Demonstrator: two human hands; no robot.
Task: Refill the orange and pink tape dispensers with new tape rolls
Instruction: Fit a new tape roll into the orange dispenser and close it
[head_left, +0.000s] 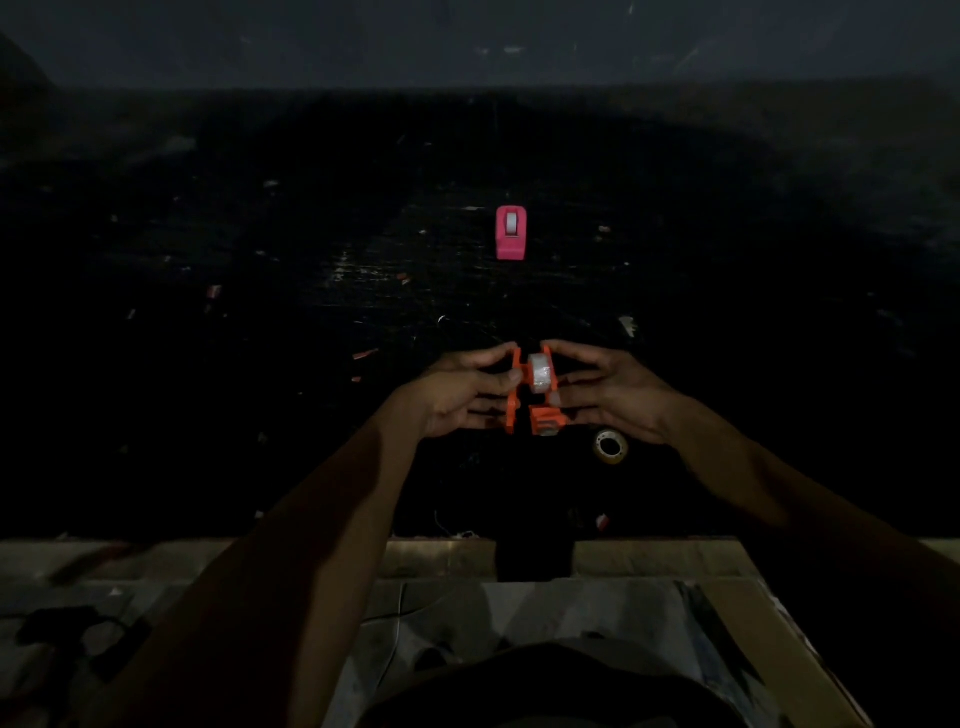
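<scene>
Orange plastic tape dispenser (530, 397), clear tape roll (540, 373) seated inside, near the front edge of the dark tabletop (260, 322); pinched at its sides by left hand (457, 397) and right hand (618, 395). Pink plastic tape dispenser (511, 232) mid-table. 1 spare tape roll (611, 446) beside the right wrist.

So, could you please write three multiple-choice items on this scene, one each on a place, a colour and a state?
1. Where does the pink dispenser stand?
A. Beyond the hands
B. Beside the left elbow
C. In the right hand

2. What colour is the dispenser between the hands?
A. Blue
B. Orange
C. Green

3. How is the loose tape roll?
A. Gripped by the left hand
B. Lying on the dark surface near the right hand
C. Stacked on the pink dispenser

Answers: 1 A, it sits farther up the table; 2 B, its frame is orange; 3 B, nothing holds it.
</scene>
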